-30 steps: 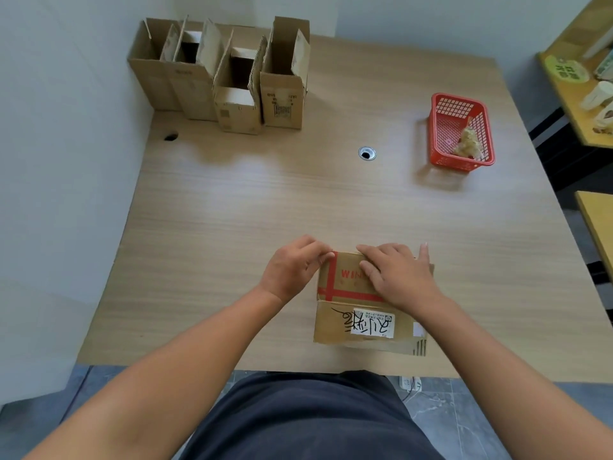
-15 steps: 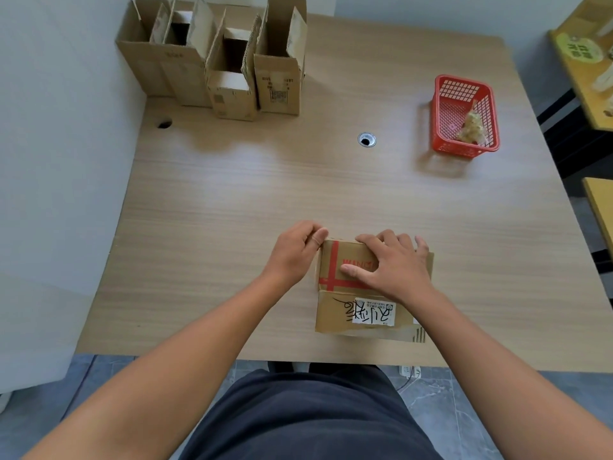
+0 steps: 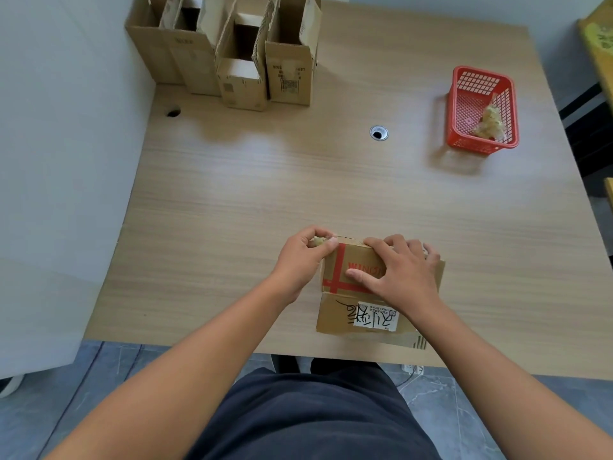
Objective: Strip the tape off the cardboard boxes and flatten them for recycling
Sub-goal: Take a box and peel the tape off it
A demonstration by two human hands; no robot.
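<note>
While right hand (image 3: 396,277) is pressing, fingers spread, on brown rectangular cardboard box (image 3: 331,314), left hand (image 3: 303,257) is pinching crumpled yellowish tape wad (image 3: 319,241) at its far-left corner.

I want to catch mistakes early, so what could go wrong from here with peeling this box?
1. The left hand pinches only a small crumpled bit of tape at the corner of the box, so the tape may tear off short.
2. The box sits near the front edge of the table, held only by the right hand pressing on top. A hard pull could slide it off.
</note>
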